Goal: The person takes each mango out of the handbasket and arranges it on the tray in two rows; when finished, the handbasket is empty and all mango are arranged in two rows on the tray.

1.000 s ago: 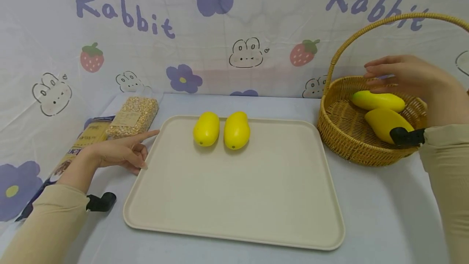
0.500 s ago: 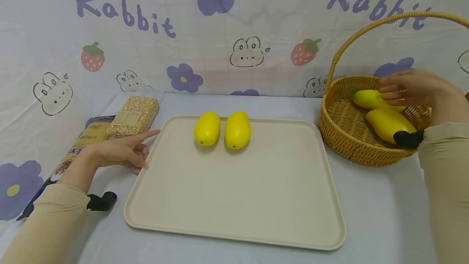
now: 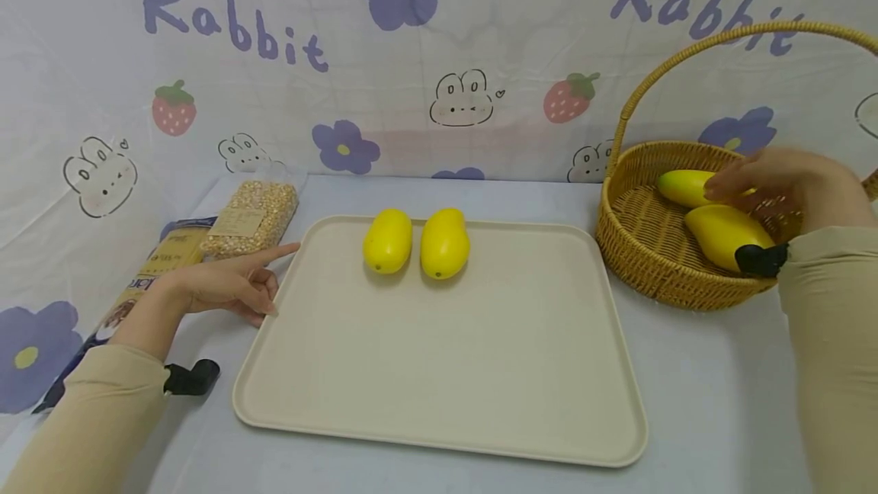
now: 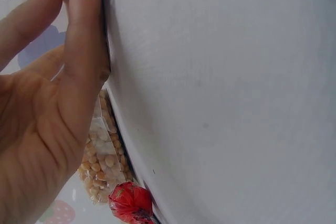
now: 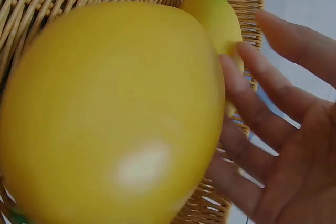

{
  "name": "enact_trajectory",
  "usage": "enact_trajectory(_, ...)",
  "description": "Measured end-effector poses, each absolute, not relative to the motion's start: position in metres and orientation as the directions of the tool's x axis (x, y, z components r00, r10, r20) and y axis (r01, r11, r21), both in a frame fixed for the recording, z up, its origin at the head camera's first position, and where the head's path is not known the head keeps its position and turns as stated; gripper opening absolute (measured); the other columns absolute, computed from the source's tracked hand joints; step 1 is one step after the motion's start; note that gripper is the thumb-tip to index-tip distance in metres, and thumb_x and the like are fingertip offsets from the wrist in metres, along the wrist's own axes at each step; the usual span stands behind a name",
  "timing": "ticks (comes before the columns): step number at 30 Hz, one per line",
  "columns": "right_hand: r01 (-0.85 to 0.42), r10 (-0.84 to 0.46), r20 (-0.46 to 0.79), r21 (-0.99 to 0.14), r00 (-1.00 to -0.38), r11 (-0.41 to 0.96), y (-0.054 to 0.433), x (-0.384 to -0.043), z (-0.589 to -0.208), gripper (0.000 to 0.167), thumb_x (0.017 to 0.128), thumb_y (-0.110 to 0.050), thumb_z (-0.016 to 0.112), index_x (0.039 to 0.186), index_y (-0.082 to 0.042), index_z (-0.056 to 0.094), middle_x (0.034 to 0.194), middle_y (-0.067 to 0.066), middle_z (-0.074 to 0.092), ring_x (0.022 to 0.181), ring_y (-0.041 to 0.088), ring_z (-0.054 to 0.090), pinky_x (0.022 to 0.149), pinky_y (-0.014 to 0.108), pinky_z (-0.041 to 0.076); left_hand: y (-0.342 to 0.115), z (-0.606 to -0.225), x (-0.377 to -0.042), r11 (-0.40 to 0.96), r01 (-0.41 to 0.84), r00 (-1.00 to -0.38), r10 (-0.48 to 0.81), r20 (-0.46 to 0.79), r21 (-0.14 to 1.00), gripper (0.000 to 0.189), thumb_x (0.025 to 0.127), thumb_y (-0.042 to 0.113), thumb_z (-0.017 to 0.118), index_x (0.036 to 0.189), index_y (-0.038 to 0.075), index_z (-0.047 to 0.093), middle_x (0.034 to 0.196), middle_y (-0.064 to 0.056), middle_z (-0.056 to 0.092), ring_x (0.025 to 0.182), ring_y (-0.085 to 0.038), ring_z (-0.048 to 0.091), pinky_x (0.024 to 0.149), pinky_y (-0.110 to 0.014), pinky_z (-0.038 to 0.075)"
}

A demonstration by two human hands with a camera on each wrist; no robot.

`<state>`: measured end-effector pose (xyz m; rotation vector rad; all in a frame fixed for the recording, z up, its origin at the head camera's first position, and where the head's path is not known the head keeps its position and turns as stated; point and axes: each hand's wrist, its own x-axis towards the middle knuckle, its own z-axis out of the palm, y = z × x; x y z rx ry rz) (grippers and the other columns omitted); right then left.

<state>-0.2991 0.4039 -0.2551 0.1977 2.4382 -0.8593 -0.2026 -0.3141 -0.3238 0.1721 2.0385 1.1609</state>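
Note:
My left hand [image 3: 222,287] is at the left rim of the beige tray [image 3: 453,372], gripping it with the thumb on the edge and the index finger stretched toward the far corner. Two yellow mango-like fruits, a left one [image 3: 387,242] and a right one [image 3: 444,244], lie side by side near the tray's far edge. Reaching down into the wicker basket [image 3: 658,280], my right hand [image 3: 789,178] has its fingers loosely bent. Its fingertips are right at the green-tipped mango [image 5: 212,17]. A larger yellow mango [image 5: 110,108] lies nearer and fills much of the right wrist view.
The basket's tall handle [image 3: 686,56] arches over the right forearm's side. Behind my left hand lie a bag of corn kernels [image 3: 250,212] and a yellow-and-blue packet [image 3: 168,254]. A printed cloth [image 3: 494,29] hangs at the back.
My right hand has dropped from above the basket's rim down to the fruit inside, its fingers bending more. The left hand, tray and fruit have stayed in place.

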Motion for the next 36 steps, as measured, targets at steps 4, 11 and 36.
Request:
enact_trajectory(4, 0.354, -0.082, -0.631, -0.533, -0.772, 0.768, 0.401, -0.298, -0.258, 0.048, 0.09, -0.044, 0.069, 0.132, -0.022, 0.062, 0.127, 0.006, 0.052, 0.11, 0.028, 0.055, 0.088, 0.04, 0.053, -0.314, -0.324, -0.203, 0.573, -0.242, -0.694, 0.462, -0.552, 0.783, 0.11, 0.083, 0.004, 0.073, 0.16, 0.027, -0.003, 0.087, -0.002, 0.048, 0.076, -0.01, 0.055, 0.074, -0.028, 0.058)
enact_trajectory(11, 0.389, -0.161, -0.742, -0.508, -0.65, 0.769, 0.4, -0.297, -0.267, 0.069, 0.09, -0.031, 0.071, 0.151, -0.027, 0.039, 0.156, 0.03, -0.001, 0.118, 0.029, 0.047, 0.094, 0.038, 0.051, -0.315, -0.325, -0.203, 0.575, -0.239, -0.69, 0.466, -0.553, 0.782, 0.111, 0.083, 0.004, 0.073, 0.16, 0.028, -0.004, 0.087, -0.002, 0.048, 0.075, -0.01, 0.054, 0.074, -0.028, 0.058)
enact_trajectory(36, 0.362, -0.22, -0.797, -0.477, -0.563, 0.801, 0.394, -0.297, -0.269, 0.093, 0.091, -0.024, 0.068, 0.16, -0.018, 0.006, 0.156, 0.035, -0.019, 0.132, 0.042, 0.03, 0.098, 0.037, 0.047, -0.315, -0.325, -0.203, 0.577, -0.242, -0.699, 0.454, -0.553, 0.78, 0.109, 0.083, 0.005, 0.073, 0.16, 0.028, -0.001, 0.088, -0.002, 0.048, 0.077, -0.011, 0.054, 0.075, -0.029, 0.058)
